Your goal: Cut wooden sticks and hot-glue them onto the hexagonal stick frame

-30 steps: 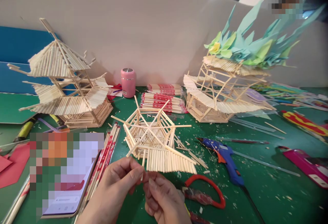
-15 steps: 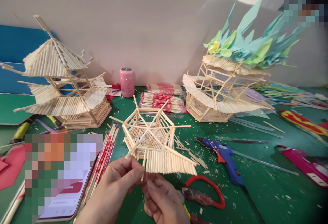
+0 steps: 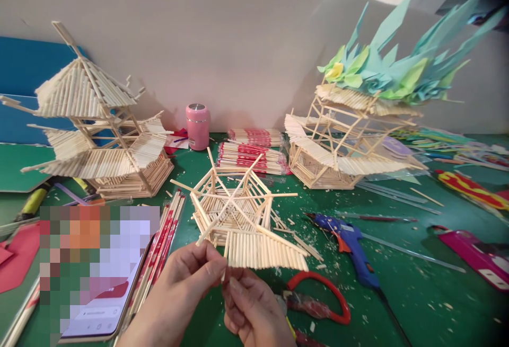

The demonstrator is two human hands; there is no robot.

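Observation:
A small six-sided frame of wooden sticks (image 3: 234, 204) sits on the green table, with long sticks crossing on top. Along its front slope runs a row of short sticks (image 3: 262, 251). My left hand (image 3: 191, 283) is closed, thumb and finger pinching a short wooden stick (image 3: 226, 249) at the row's left end. Just below it, my right hand (image 3: 254, 307) has its fingers pressed together at the stick's lower end; its grip is partly hidden. Beside my right hand lie pliers with red handles (image 3: 318, 304).
Larger stick pavilions stand at left (image 3: 107, 145) and right (image 3: 330, 151), the right one topped with paper leaves. A blue glue gun (image 3: 350, 246) with its cord lies at right. Bundled sticks (image 3: 252, 159), a pink flask (image 3: 198, 127) and a phone (image 3: 99, 315) surround the frame.
The pinched stick has shifted slightly right and now lies close against the row; a narrow gap showed there before. Both hands have otherwise hardly moved.

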